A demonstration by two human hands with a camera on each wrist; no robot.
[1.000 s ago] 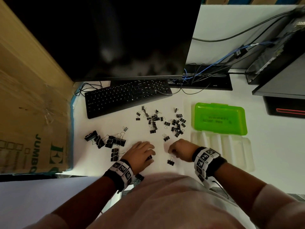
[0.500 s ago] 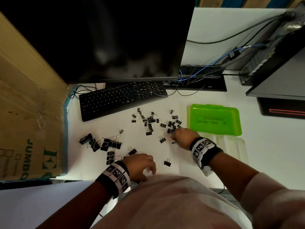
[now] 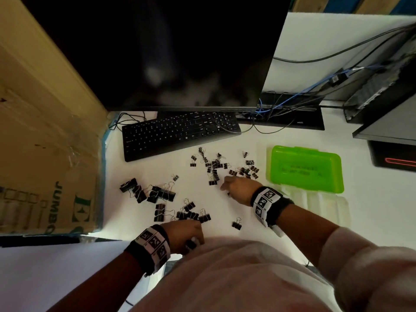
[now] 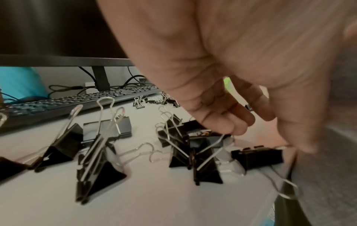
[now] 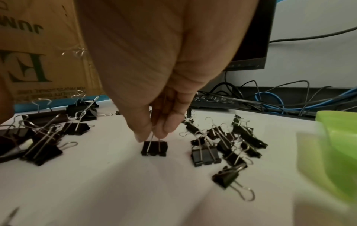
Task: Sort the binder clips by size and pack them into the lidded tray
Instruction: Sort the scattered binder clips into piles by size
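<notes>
Black binder clips lie on the white desk in loose groups: large clips [image 3: 155,192] at the left, medium clips [image 3: 191,213] in front, small clips [image 3: 225,167] near the tray. The tray has a green lid [image 3: 306,168] folded open behind clear compartments [image 3: 315,206]. My right hand [image 3: 225,188] is at the near edge of the small pile. In the right wrist view my right hand [image 5: 152,136] pinches the wire handles of a small clip [image 5: 154,148], which stands on the desk. My left hand [image 3: 193,239] is at the desk's front edge. Its curled fingers [image 4: 231,125] touch a medium clip's handle [image 4: 218,142]; a grip is not visible.
A black keyboard [image 3: 180,134] and a dark monitor [image 3: 157,52] stand behind the clips. A cardboard box [image 3: 45,154] walls off the left side. Cables [image 3: 281,104] and computer cases [image 3: 382,97] fill the back right. One clip [image 3: 236,224] lies alone in front.
My right hand has moved from the desk's front up to the small clip pile and taken a small clip's handles. My left hand has drawn back to the desk's front edge.
</notes>
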